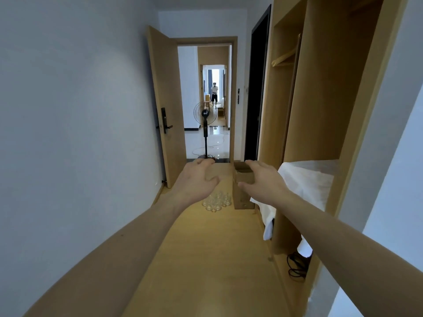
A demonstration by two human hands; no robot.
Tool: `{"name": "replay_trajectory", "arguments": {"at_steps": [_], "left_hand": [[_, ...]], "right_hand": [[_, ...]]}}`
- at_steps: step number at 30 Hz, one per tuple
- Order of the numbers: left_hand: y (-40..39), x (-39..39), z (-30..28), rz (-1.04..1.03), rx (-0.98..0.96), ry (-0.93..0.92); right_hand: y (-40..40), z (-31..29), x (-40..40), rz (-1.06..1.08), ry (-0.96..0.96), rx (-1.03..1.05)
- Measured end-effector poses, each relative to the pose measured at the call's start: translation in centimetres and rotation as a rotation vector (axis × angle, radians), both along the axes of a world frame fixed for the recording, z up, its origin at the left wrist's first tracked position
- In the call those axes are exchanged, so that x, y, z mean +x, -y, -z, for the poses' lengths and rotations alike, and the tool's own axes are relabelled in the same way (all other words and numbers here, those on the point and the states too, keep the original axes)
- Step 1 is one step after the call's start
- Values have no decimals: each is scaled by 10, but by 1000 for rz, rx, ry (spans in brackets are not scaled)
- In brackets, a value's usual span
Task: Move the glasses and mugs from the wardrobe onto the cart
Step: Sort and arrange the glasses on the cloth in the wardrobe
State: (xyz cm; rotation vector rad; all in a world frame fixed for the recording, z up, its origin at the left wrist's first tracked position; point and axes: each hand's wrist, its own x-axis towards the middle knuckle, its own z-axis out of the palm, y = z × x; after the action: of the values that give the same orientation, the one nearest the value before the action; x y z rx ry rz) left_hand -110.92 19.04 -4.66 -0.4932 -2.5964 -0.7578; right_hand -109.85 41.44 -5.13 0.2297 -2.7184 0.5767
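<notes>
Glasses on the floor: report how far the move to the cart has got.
Done: nothing that shows; no cart is in view. The clear glasses stand clustered on the wooden floor beside a cardboard box, outside the wardrobe. In hand: nothing; the left hand and right hand reach forward with fingers loosely spread. Left: pick up the glasses and find the cart. No mugs are visible.
</notes>
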Motion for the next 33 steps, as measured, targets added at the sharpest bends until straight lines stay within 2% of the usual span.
{"name": "replay_trajectory", "arguments": {"at_steps": [7, 19, 33], "left_hand": [[12, -96, 10, 37, -1, 7], [62, -298, -8, 92, -2, 67], [50, -457, 18, 101, -38, 71]], "right_hand": [[12, 6, -88, 42, 15, 16], [54, -9, -272, 135, 34, 31], [52, 13, -427, 129, 94, 21]]}}
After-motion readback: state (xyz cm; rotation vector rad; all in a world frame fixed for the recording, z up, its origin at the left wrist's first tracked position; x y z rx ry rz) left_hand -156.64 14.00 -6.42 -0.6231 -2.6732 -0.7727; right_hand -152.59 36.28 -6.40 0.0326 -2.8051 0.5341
